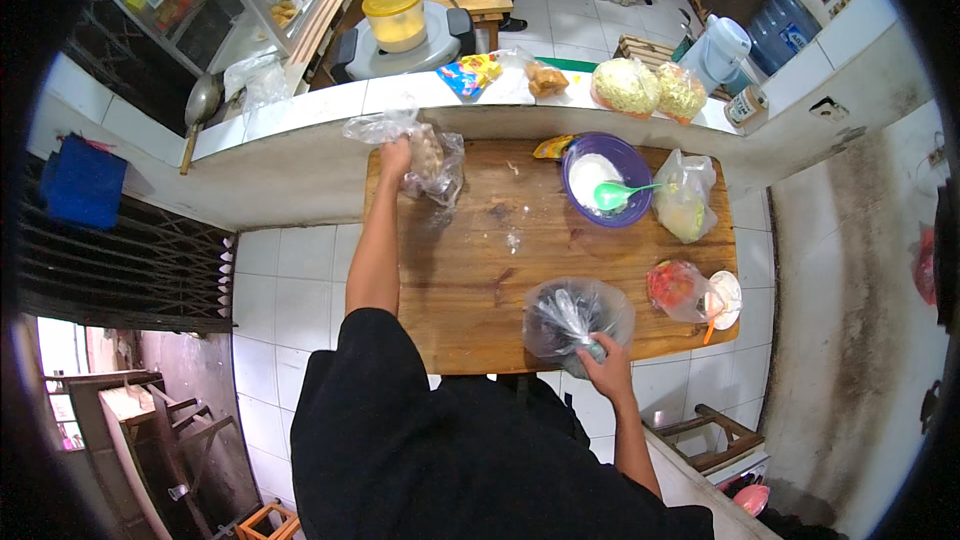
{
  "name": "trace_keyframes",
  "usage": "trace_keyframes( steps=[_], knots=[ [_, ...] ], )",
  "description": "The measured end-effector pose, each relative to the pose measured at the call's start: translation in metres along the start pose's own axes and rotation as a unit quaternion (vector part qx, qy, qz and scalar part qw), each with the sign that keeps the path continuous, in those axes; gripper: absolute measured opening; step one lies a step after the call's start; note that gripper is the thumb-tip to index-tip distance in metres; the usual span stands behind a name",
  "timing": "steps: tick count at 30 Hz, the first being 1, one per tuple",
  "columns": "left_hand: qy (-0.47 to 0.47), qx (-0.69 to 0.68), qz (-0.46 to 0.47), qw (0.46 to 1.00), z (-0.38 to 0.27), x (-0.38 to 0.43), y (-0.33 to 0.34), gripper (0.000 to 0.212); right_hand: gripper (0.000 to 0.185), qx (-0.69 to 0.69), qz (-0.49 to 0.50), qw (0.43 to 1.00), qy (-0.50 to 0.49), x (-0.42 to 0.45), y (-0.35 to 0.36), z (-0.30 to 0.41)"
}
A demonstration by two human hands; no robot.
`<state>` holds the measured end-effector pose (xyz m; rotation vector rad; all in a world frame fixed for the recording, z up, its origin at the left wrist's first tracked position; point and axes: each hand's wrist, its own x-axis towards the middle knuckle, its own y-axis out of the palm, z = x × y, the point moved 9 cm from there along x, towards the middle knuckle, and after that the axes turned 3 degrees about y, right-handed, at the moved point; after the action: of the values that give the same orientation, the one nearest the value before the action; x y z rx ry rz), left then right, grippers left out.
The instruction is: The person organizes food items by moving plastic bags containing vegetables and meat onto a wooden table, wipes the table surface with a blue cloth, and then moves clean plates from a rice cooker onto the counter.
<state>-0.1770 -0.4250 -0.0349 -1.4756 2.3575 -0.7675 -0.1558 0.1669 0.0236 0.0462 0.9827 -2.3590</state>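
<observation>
My left hand (pixel 395 159) grips the gathered top of a transparent plastic bag (pixel 431 157) with pale brown pieces inside, at the table's far left corner. My right hand (pixel 609 369) pinches the twisted neck of a bulging plastic bag (pixel 551 319) at the near edge; its dark contents are hard to make out. Both bags rest at the wooden table (pixel 480 262). Farther back stands a purple basin (pixel 606 219) of white powder, with a green plastic spoon (pixel 613 195) lying in it. A yellow packet (pixel 553 147) lies beside the basin.
Right on the table are a bag of pale green vegetable (pixel 682 202), a bag of red pieces (pixel 675 286) and a white bowl (pixel 724 300). A tiled ledge (pixel 322 106) behind holds shredded-vegetable bags (pixel 624 87) and a jar (pixel 746 106). A ladle (pixel 202 101) overhangs its left end.
</observation>
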Motion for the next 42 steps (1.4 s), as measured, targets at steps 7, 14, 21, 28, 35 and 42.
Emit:
trace_keyframes(
  steps=[7, 14, 21, 28, 35, 42],
  knots=[
    [-0.072, -0.103, 0.02, 0.992, -0.004, 0.005, -0.051, 0.049, 0.055, 0.108, 0.043, 0.993, 0.015, 0.001, 0.015, 0.03],
    [0.029, -0.005, 0.065, 0.997, -0.004, -0.015, -0.037, 0.048, 0.043, 0.179, -0.126, 0.975, 0.032, -0.009, 0.005, 0.041],
    [0.135, -0.049, 0.141, 0.98, -0.044, -0.06, -0.043, 0.037, 0.029, 0.221, -0.325, 0.918, 0.044, -0.012, -0.019, 0.055],
    [0.202, -0.077, 0.126, 0.968, 0.005, -0.105, -0.055, 0.022, 0.024, 0.151, -0.201, 0.966, 0.062, 0.016, 0.024, 0.06],
    [0.117, -0.203, 0.121, 0.964, 0.028, -0.117, -0.087, 0.024, 0.026, -0.084, -0.303, 0.944, -0.103, 0.044, 0.033, 0.175],
    [0.137, -0.148, 0.121, 0.972, -0.013, -0.14, -0.121, 0.033, 0.047, 0.072, -0.088, 0.96, -0.255, 0.157, 0.182, 0.265]
  ],
)
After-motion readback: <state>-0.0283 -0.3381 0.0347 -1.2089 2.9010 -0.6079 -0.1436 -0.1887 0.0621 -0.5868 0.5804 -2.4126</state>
